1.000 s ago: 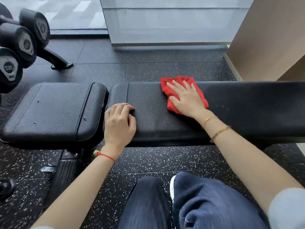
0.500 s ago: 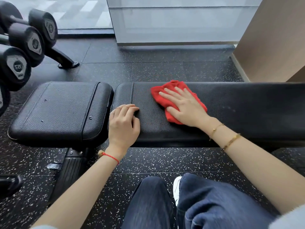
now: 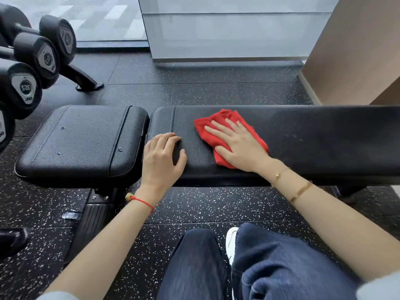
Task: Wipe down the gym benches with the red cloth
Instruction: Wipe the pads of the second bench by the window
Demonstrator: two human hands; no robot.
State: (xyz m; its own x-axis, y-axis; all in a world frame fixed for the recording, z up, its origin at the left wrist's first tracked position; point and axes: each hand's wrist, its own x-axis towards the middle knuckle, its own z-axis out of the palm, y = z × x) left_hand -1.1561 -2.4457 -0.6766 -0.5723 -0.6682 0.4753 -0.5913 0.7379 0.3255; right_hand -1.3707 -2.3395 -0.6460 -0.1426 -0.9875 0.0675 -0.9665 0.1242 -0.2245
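A black padded gym bench lies across the view in two parts: a short seat pad [image 3: 82, 141] on the left and a long back pad [image 3: 313, 137] on the right. The red cloth [image 3: 225, 120] lies crumpled on the long pad near its left end. My right hand [image 3: 236, 144] presses flat on the cloth with its fingers spread. My left hand [image 3: 162, 159] rests on the near left corner of the long pad, fingers curled over the leather, holding nothing.
A rack of black dumbbells [image 3: 32, 68] stands at the far left, its foot [image 3: 86, 83] on the speckled rubber floor. A glass panel [image 3: 227, 29] and a tan wall [image 3: 357, 50] lie behind the bench. My knees in blue jeans [image 3: 259, 267] are below.
My right hand has slid the red cloth leftward along the long pad, toward my left hand. My left hand has kept its place at the pad's corner.
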